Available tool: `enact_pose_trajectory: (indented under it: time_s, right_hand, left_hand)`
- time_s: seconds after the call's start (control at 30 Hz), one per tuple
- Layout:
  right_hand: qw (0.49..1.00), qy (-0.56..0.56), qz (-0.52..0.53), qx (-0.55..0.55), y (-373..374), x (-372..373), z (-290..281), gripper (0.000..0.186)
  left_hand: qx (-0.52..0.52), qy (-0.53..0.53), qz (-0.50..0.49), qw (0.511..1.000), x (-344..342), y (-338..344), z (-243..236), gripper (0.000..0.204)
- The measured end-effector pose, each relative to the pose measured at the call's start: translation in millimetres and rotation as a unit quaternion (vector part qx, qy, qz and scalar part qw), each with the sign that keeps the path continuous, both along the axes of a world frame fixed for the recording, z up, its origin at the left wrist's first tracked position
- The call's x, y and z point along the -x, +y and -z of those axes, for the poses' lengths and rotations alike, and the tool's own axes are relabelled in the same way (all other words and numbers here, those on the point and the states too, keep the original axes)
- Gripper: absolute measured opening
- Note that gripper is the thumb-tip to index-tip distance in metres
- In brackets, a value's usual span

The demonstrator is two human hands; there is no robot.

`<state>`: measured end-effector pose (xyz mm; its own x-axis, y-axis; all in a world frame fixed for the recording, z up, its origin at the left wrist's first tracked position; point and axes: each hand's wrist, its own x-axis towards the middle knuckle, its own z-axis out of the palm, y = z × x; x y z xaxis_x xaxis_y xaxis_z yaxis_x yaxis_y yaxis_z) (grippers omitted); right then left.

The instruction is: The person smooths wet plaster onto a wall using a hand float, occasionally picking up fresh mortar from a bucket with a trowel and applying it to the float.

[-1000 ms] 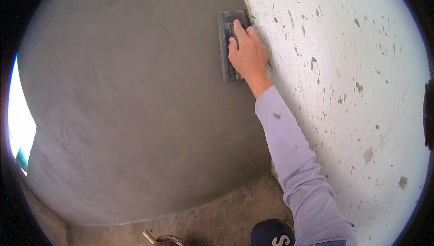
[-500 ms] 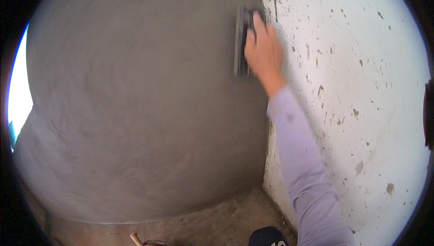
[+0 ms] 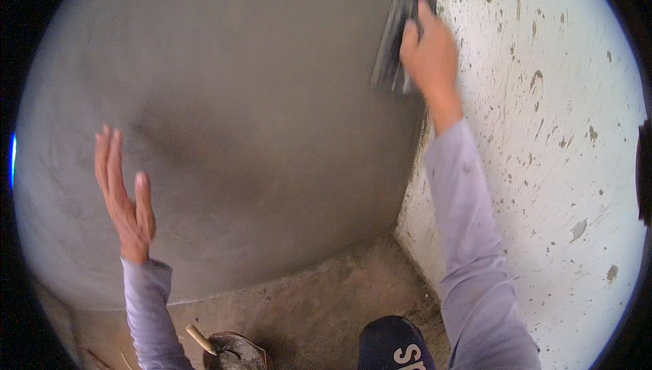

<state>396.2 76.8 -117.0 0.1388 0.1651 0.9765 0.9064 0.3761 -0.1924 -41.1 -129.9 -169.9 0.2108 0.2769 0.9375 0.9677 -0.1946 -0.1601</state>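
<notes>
Hands (image 3: 127, 215) well apart, right (image 3: 435, 52) higher

Light is soft and uneven: the white wall (image 3: 543, 180) reads bright, while the grey wall (image 3: 292, 186) and the floor (image 3: 319, 298) look dim. A blue-fringed sliver of glare marks the far left rim. A diffuse shadow lies right of the left hand (image 3: 124, 200) — itself fairly crisp — whereas the right hand (image 3: 432, 54) and dark float (image 3: 396, 44) are blurred. Fisheye distortion bows the grey wall's lower edge; black fills the corners.
</notes>
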Motion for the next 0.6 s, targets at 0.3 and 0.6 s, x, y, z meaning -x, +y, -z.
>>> enact_pose_trajectory:
  time_s: [0.3, 0.6]
  right_hand:
    - [0.947, 0.103, -0.148, 0.266, -74.0, 10.9, 334.7, 0.053]
    - [0.982, 0.034, -0.183, 0.031, -70.1, 41.9, 25.0, 0.048]
  left_hand:
    - [-0.105, 0.135, -0.139, 0.975, 17.8, 41.2, -75.6, 0.064]
    - [-0.029, 0.108, -0.038, 0.993, -37.0, 17.8, -37.4, 0.069]
